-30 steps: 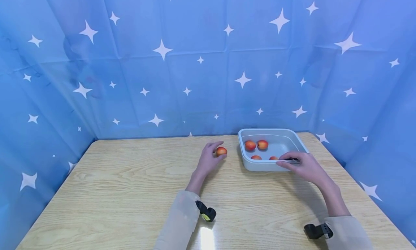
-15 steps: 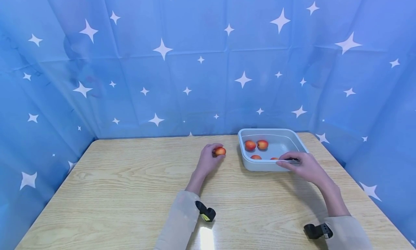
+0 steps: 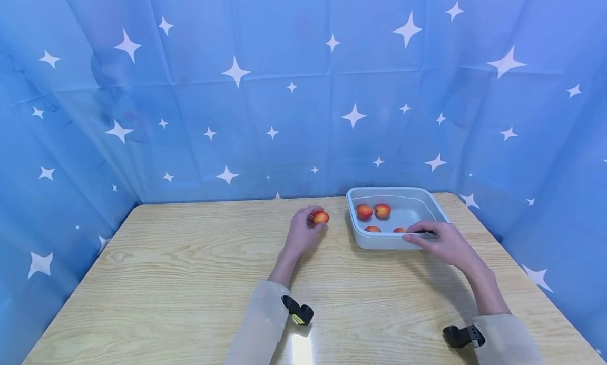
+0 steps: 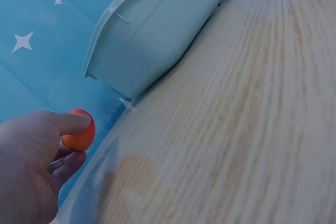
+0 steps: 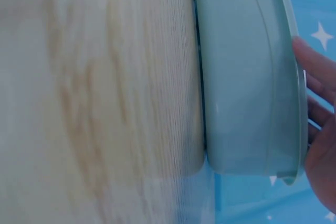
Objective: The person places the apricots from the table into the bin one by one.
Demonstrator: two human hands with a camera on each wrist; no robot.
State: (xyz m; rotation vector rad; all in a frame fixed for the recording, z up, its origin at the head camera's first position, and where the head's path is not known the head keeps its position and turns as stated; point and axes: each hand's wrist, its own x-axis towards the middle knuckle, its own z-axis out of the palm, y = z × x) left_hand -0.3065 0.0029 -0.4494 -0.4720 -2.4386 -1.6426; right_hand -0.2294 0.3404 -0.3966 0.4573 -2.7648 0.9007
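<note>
My left hand [image 3: 301, 234] pinches a small red-orange fruit [image 3: 321, 218] between thumb and fingers, left of the bin. In the left wrist view the thumb lies over the upper side of this fruit [image 4: 79, 136], with fingertips beneath it. A shallow pale blue plastic bin [image 3: 381, 242] stands at the back right of the table. My right hand [image 3: 448, 244] grips its near rim, thumb outside and fingers over the inside. In the bin lie several similar fruits, two of them [image 3: 364, 212] side by side near the back left; the near wall partly hides others.
The light wood table [image 3: 189, 280] ends at the back against a blue curtain [image 3: 284, 107] with white stars. More curtain hangs along both sides. Each sleeve carries a small black camera [image 3: 297, 309] at the wrist.
My left thumb and fingers have closed on the fruit, which has moved slightly left and a little upward in the head view. The right hand has stayed on the bin's rim.
</note>
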